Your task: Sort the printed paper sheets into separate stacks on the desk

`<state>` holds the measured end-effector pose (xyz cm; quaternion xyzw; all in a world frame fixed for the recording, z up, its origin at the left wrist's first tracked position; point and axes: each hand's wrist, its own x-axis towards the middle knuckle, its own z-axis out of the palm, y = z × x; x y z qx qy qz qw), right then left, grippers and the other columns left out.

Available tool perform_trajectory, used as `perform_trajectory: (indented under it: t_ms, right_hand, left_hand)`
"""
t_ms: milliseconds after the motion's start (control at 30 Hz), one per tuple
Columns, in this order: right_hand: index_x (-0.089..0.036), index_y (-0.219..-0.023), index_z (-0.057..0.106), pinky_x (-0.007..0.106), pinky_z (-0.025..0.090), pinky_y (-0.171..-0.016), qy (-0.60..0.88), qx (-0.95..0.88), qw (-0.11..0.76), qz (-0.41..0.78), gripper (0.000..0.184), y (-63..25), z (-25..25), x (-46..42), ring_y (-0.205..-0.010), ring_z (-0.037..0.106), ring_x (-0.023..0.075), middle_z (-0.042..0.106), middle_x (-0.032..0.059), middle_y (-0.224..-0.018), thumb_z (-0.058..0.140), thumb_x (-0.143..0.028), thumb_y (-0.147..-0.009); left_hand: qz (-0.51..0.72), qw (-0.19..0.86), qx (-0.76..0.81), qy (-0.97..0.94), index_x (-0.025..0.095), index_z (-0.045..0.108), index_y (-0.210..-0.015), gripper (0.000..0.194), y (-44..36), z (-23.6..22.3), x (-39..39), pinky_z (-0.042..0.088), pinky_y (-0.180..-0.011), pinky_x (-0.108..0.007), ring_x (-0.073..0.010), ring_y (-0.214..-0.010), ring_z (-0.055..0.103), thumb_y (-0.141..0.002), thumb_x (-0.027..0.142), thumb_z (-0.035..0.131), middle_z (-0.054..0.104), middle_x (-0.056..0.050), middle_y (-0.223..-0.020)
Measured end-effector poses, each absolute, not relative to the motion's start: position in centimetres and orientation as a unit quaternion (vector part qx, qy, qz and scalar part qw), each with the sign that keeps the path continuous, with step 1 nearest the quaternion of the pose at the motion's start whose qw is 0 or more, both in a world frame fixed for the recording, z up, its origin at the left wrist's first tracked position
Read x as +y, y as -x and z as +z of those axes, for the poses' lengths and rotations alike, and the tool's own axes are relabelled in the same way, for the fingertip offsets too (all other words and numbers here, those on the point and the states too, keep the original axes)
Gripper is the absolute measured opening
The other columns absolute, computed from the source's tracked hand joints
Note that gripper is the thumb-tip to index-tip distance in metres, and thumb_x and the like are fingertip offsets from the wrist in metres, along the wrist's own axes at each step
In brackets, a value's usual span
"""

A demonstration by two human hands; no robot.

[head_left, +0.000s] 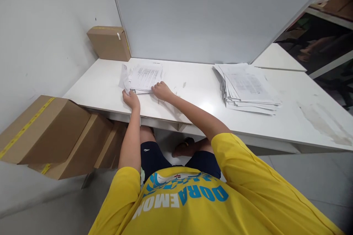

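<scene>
A small stack of printed sheets lies on the white desk toward its left end. At the stack's lower left corner, my left hand is closed on a sheet of paper whose left side curls up off the pile. My right hand has its fingers bent in and pressed together at the lower right edge of the same stack, gripping that edge. The fingertips of both hands are partly hidden. Farther right sits a thicker, uneven stack of papers, which neither hand touches.
A cardboard box stands in the desk's back left corner, against a grey partition. Several larger cardboard boxes are stacked left of the desk, near my left arm. The desk runs far to the right.
</scene>
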<state>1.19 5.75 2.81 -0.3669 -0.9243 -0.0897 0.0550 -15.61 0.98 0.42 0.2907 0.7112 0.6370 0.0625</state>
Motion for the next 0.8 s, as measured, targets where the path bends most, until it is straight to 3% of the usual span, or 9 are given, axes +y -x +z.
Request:
perform_trajectory:
  t_ms: [100,300,467,600,800]
  right_hand:
    - [-0.006,-0.099,0.067,0.036,0.029,-0.074,0.386,-0.918,0.056,-0.076,0.033,-1.0,2.7,5.6,-0.092,0.054,0.0277,0.067,0.0208,-0.097,0.036,-0.003,-0.088]
    - [-0.008,-0.099,0.069,0.035,0.035,-0.071,0.439,-0.890,0.116,-0.030,0.035,-1.3,2.8,5.1,-0.094,0.054,0.0273,0.065,0.0204,-0.103,0.036,-0.002,-0.088]
    - [-0.018,-0.096,0.070,0.032,0.042,-0.068,0.525,-0.803,0.228,0.166,0.027,-1.7,3.8,4.5,-0.083,0.060,0.0234,0.070,0.0106,-0.096,0.044,-0.014,-0.089]
    - [-0.020,-0.094,0.068,0.032,0.047,-0.074,0.524,-0.744,0.325,0.259,0.023,-2.5,4.3,3.3,-0.084,0.064,0.0214,0.072,0.0051,-0.092,0.046,-0.019,-0.088]
    - [-0.021,-0.086,0.066,0.035,0.049,-0.084,0.519,-0.700,0.380,0.308,0.021,-3.3,3.9,0.0,-0.090,0.065,0.0232,0.072,0.0060,-0.090,0.046,-0.025,-0.087]
  left_hand:
    - [0.643,0.057,0.704,-0.296,0.015,0.061,-0.114,0.037,15.7,0.2,1.0,0.048,-0.096,-0.032,-0.0245,-0.109,0.064,-0.083,0.014,0.040,0.068,-0.013,-0.116]
    - [0.638,0.047,0.701,-0.315,0.016,0.062,-0.114,0.038,15.9,-0.1,1.1,0.048,-0.095,-0.030,-0.0225,-0.110,0.063,-0.083,0.013,0.041,0.068,-0.012,-0.114]
    - [0.631,0.040,0.681,-0.370,0.015,0.062,-0.119,0.040,15.9,-0.3,0.8,0.047,-0.102,-0.035,-0.0234,-0.116,0.060,-0.083,0.013,0.044,0.066,-0.013,-0.119]
    - [0.611,0.014,0.644,-0.460,0.017,0.067,-0.112,0.036,15.7,-0.2,0.7,0.037,-0.114,-0.035,-0.0213,-0.131,0.051,-0.085,0.010,0.044,0.065,-0.012,-0.122]
    - [0.591,0.002,0.594,-0.545,0.019,0.071,-0.108,0.034,15.2,0.2,0.2,0.028,-0.120,-0.040,-0.0211,-0.141,0.041,-0.092,0.013,0.041,0.067,-0.012,-0.122]
